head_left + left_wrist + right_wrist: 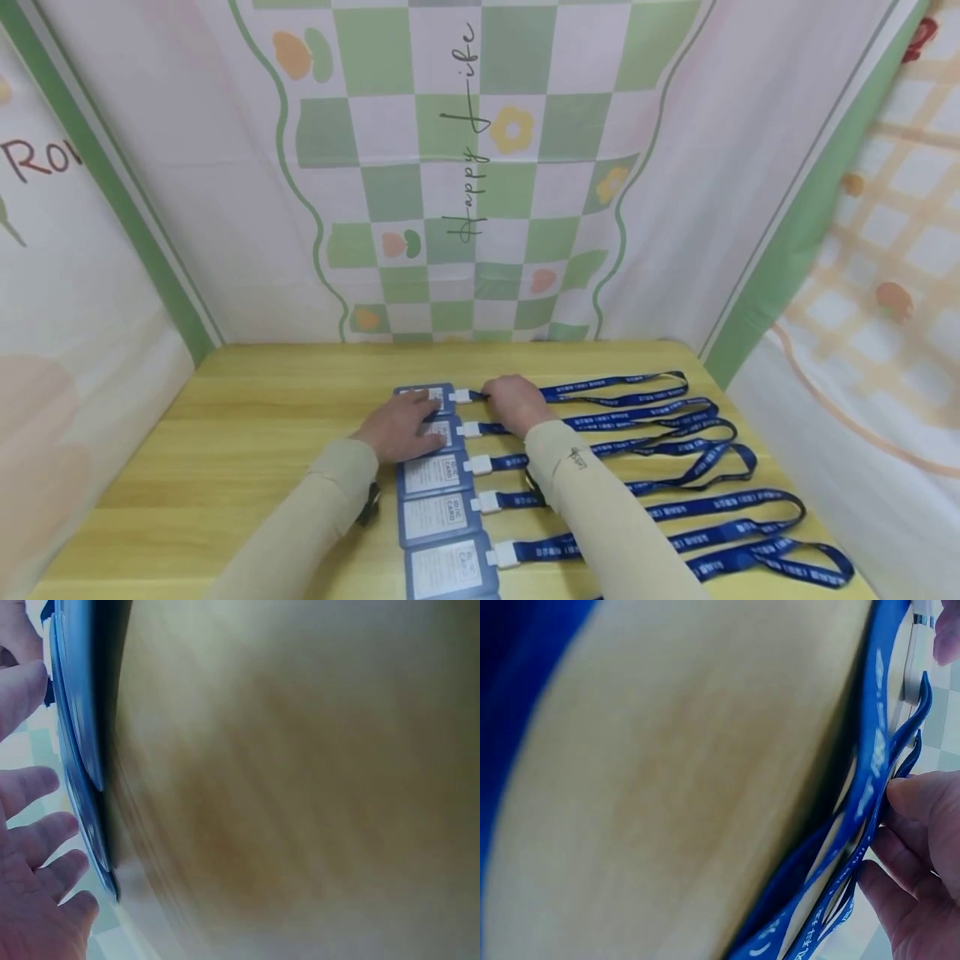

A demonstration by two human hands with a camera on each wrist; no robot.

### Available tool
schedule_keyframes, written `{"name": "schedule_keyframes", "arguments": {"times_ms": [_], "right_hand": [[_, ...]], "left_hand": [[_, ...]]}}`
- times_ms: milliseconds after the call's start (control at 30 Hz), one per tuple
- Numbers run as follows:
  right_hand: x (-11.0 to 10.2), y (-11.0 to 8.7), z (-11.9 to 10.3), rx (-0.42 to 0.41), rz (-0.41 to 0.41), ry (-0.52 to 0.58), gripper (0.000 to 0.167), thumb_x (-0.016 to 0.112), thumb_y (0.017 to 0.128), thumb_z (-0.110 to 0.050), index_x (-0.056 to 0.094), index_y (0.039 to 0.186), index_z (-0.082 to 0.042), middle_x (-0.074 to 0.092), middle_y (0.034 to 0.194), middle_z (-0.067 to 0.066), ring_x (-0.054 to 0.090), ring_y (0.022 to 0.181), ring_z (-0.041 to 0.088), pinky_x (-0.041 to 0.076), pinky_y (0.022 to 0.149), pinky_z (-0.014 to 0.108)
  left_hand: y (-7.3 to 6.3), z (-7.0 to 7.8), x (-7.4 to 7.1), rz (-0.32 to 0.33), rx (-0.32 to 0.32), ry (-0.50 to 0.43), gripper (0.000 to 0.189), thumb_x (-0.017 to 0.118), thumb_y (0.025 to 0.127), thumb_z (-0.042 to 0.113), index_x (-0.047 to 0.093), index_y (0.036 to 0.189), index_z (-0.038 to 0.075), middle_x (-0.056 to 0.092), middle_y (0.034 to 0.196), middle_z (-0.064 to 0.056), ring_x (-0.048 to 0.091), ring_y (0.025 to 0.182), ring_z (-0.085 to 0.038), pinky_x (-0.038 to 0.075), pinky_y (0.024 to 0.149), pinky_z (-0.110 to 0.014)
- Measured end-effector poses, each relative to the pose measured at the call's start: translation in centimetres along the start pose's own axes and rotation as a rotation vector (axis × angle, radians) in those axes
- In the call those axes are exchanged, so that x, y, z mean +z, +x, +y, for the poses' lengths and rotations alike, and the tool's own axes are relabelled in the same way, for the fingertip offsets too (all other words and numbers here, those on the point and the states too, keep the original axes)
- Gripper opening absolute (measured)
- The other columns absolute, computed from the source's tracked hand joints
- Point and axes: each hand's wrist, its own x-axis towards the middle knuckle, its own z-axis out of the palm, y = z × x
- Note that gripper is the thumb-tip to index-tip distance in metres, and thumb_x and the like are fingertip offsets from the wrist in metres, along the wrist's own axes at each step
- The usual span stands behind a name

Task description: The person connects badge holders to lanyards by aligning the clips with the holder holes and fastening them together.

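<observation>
Several blue ID card holders [435, 514] lie in an overlapping column on the table, each with a white clip [489, 501] and a dark blue lanyard running to the right. My left hand [401, 427] rests on the two farthest holders, its fingers spread; in the left wrist view the fingers [41, 836] look extended beside the holders' edges. Just right of the farthest clip [461, 397], my right hand [517, 404] pinches the farthest lanyard [615, 386]. The right wrist view has its thumb [911, 796] and fingers at the blue straps.
The lanyards end in loose loops [813, 563] towards the right side of the yellow wooden table [247, 450]. Some straps pass under my right forearm. Patterned cloth [510, 183] hangs behind the table and on both sides.
</observation>
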Motion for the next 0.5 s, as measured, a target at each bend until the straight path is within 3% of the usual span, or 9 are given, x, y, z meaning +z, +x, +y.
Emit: {"name": "schedule_keyframes", "arguments": {"times_ms": [300,500], "right_hand": [[-1.0,0.1,-0.1,-0.039,0.011,-0.038,0.028,0.056,0.108,-0.028,0.072,0.128,-0.017,0.076,0.116,0.005,0.071,0.112,0.026,0.058,0.101,0.045],[-2.4,0.1,-0.1,-0.037,0.013,-0.046,0.039,0.054,0.109,-0.033,0.063,0.141,-0.014,0.07,0.135,0.009,0.065,0.126,0.03,0.053,0.111,0.049]], "left_hand": [[-0.3,-0.4,-0.4,0.078,-0.006,0.033,0.074,0.064,0.097,0.057,0.051,0.153,0.011,0.044,0.162,-0.018,0.043,0.148,-0.039,0.037,0.123,-0.055],[-1.2,-0.6,-1.1,0.117,-0.077,0.039,0.076,0.064,0.098,0.055,0.047,0.155,0.007,0.039,0.164,-0.021,0.039,0.15,-0.042,0.033,0.125,-0.058]]}}
